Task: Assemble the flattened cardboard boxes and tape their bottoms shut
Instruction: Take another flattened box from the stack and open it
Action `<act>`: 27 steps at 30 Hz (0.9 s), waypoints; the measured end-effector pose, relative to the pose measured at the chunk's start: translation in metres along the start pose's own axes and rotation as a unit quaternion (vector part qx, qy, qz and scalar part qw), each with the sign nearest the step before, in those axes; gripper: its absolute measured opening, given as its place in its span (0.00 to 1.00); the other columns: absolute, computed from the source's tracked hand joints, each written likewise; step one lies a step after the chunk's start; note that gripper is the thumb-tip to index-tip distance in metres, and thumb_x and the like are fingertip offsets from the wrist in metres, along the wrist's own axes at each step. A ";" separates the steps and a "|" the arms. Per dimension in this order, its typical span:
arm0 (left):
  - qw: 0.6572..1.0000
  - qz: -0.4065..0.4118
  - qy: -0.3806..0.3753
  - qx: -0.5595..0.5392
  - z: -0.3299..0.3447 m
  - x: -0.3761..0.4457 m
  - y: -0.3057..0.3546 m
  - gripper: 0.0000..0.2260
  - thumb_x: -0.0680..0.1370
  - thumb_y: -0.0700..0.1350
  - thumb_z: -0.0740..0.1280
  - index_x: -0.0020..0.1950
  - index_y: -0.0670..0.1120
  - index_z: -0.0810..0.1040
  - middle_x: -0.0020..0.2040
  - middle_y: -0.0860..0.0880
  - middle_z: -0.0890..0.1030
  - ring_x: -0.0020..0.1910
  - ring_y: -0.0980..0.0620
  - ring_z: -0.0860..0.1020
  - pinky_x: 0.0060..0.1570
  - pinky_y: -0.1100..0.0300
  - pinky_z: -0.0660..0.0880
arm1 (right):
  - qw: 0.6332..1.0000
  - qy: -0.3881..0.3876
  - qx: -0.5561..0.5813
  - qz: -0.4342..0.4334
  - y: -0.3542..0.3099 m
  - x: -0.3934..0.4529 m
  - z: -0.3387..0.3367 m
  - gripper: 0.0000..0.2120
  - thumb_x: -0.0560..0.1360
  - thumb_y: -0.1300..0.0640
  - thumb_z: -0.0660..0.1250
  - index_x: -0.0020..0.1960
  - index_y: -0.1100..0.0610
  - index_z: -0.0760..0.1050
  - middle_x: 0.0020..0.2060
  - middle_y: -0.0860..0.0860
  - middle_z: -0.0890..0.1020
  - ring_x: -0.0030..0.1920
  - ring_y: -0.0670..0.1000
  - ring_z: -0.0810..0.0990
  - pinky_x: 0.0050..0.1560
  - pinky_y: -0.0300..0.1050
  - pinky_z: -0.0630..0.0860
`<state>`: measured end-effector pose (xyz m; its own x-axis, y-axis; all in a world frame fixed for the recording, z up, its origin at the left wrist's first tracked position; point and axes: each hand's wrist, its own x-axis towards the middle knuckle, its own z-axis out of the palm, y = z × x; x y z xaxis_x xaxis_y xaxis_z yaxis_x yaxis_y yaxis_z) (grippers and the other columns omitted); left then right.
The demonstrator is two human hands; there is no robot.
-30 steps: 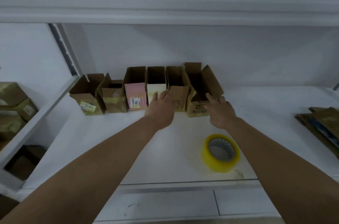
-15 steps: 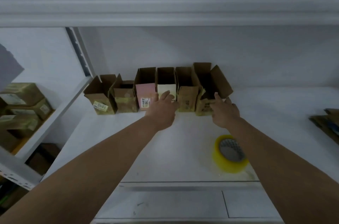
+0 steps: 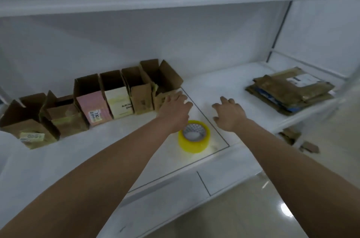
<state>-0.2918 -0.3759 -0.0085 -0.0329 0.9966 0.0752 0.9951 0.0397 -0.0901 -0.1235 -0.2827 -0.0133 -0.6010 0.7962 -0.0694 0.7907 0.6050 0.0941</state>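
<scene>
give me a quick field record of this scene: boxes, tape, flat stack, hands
boxes: six open boxes in a row at the back of the white shelf
tape: yellow roll lying flat, in front of the row
flat stack: flattened cardboard at far right
left hand: open, at the rightmost box
right hand: open, holding nothing

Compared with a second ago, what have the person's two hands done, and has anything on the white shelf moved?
The right hand has left the rightmost open brown cardboard box and now hovers open over the white shelf, nearer the stack of flattened brown cardboard boxes. The left hand has slid right to that box's front. The view has swung right. The row of boxes and the yellow roll of tape stayed put.
</scene>
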 end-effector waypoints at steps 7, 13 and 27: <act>0.993 0.114 0.040 -0.005 -0.024 0.055 0.076 0.21 0.81 0.46 0.59 0.75 0.46 0.64 0.77 0.42 0.58 0.78 0.44 0.50 0.73 0.44 0.52 | 0.996 0.003 0.014 0.091 0.076 -0.035 -0.004 0.24 0.80 0.49 0.60 0.73 0.56 0.64 0.71 0.60 0.64 0.70 0.62 0.63 0.66 0.54 0.66; 0.980 0.189 0.065 -0.015 -0.040 0.101 0.135 0.20 0.81 0.46 0.59 0.74 0.45 0.66 0.76 0.42 0.60 0.77 0.45 0.52 0.72 0.47 0.53 | 0.989 -0.022 0.034 0.144 0.147 -0.036 0.014 0.24 0.80 0.49 0.61 0.73 0.56 0.64 0.72 0.59 0.64 0.71 0.62 0.62 0.68 0.56 0.64; 0.985 0.156 -0.010 -0.075 -0.003 0.253 0.281 0.20 0.79 0.46 0.62 0.71 0.46 0.69 0.71 0.42 0.66 0.72 0.44 0.62 0.69 0.50 0.62 | 0.978 -0.001 0.124 0.168 0.339 0.001 0.056 0.26 0.78 0.52 0.63 0.73 0.58 0.63 0.70 0.59 0.68 0.69 0.62 0.65 0.66 0.55 0.67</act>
<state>-0.0200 -0.1124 -0.0121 0.2763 0.9599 0.0474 0.9596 -0.2783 0.0416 0.1503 -0.0771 -0.0369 -0.3023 0.9500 -0.0778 0.9476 0.2907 -0.1322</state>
